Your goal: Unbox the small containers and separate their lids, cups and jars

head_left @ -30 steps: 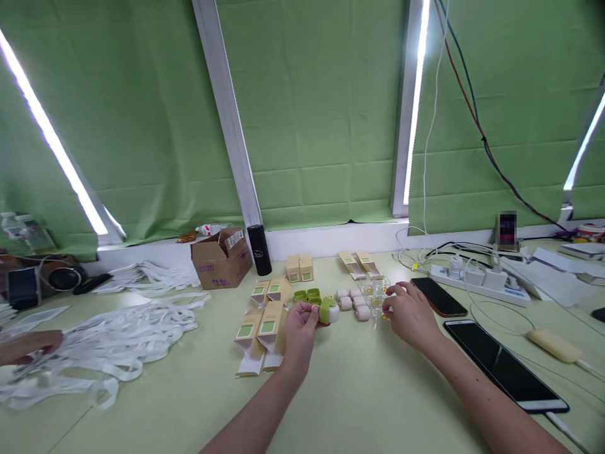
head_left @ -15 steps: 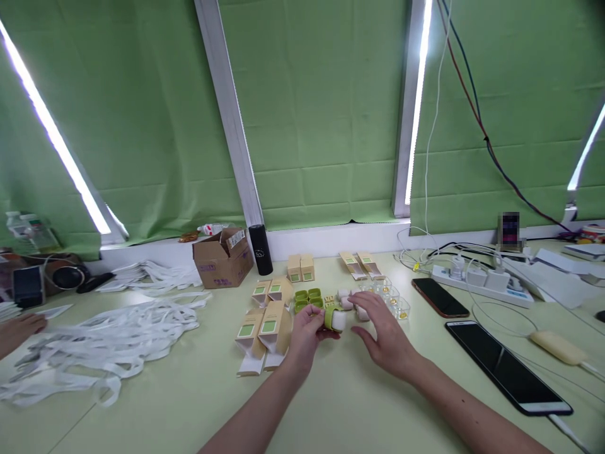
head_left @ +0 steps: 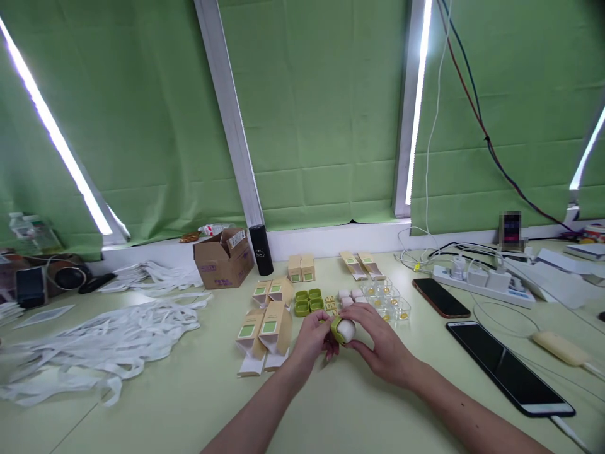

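Note:
Over the table's middle, my left hand (head_left: 309, 340) is closed on a small olive-green square cup (head_left: 336, 329). A rounded white piece (head_left: 347, 331) sits in the cup's opening, which faces right. My right hand (head_left: 387, 343) has its thumb and fingers closed around that white piece from the right. Just beyond the hands stand several more green cups (head_left: 309, 302) in a block. Beside them lie small yellowish pieces (head_left: 329, 301), some pale pinkish-white rounded pieces (head_left: 350, 294), and clear cups with gold-coloured bits inside (head_left: 393, 307).
Open-ended kraft boxes with green labels (head_left: 275, 328) lie left of my hands. Further left spreads a heap of white straps (head_left: 123, 340). A cardboard box (head_left: 222, 261) and black cylinder (head_left: 261, 250) stand behind. Phones (head_left: 508, 366) and a power strip (head_left: 486, 284) lie right.
My right hand has moved left and closed on the white piece. The green cup has turned and shifted slightly right. Another person's hand has left view at the far left.

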Demonstrator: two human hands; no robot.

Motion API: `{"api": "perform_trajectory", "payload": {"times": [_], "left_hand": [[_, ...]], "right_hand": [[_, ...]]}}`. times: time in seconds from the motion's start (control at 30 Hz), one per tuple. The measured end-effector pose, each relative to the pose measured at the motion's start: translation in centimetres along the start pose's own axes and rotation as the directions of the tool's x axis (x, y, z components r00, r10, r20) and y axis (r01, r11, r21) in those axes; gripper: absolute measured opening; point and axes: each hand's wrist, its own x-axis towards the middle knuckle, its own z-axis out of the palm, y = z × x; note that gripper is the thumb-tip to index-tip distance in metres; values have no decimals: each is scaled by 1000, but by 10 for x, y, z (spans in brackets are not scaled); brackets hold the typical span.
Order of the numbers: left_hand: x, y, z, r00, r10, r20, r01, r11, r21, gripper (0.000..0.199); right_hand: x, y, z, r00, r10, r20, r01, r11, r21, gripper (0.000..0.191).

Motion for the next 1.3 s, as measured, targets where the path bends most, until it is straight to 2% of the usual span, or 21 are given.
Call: {"api": "perform_trajectory", "payload": {"times": [0.07, 0.13, 0.23, 0.3, 0.57, 0.73, 0.97, 1.1, 1.2, 1.23, 1.3], "left_hand": [[1, -1, 1, 999, 39, -27, -38, 998, 48, 45], [0, 1, 2, 988, 133, -72, -127, 988, 89, 45], [-4, 7, 4, 947, 298, -119, -281, 950, 139, 42], [-8, 11, 4, 933, 342, -112, -324, 933, 154, 41], [-13, 9, 6, 957, 287, 35, -289, 950, 113, 51], [-14, 10, 5, 959, 280, 38, -283, 955, 95, 52], [-12, 8, 7, 957, 289, 24, -290, 955, 64, 53], [-11, 5, 8, 942, 335, 22, -336, 936, 106, 48], [-13, 3, 6, 891, 455, -4, -438, 860, 261, 38], [-15, 3, 6, 853, 523, 3, -491, 798, 349, 34], [-18, 3, 4, 734, 674, 80, -607, 599, 522, 32]], "right_hand": [[0, -1, 0, 998, 53, -30, -53, 999, 12, 41], [0, -1, -1, 992, 106, -64, -105, 994, 23, 39], [0, 1, -2, 981, 168, -99, -167, 986, 24, 35], [0, 2, -2, 976, 195, -100, -195, 981, 9, 34], [3, -2, -4, 978, 170, -118, -185, 973, -136, 30], [3, -3, -4, 984, 134, -122, -154, 972, -177, 30], [2, 0, -4, 985, 143, -92, -158, 970, -184, 32], [1, 0, -4, 984, 155, -85, -167, 973, -159, 36], [0, -1, -3, 975, 193, -110, -203, 975, -93, 45], [0, 0, -3, 969, 214, -122, -221, 974, -53, 47], [0, 0, -2, 957, 255, -136, -251, 967, 43, 48]]}}
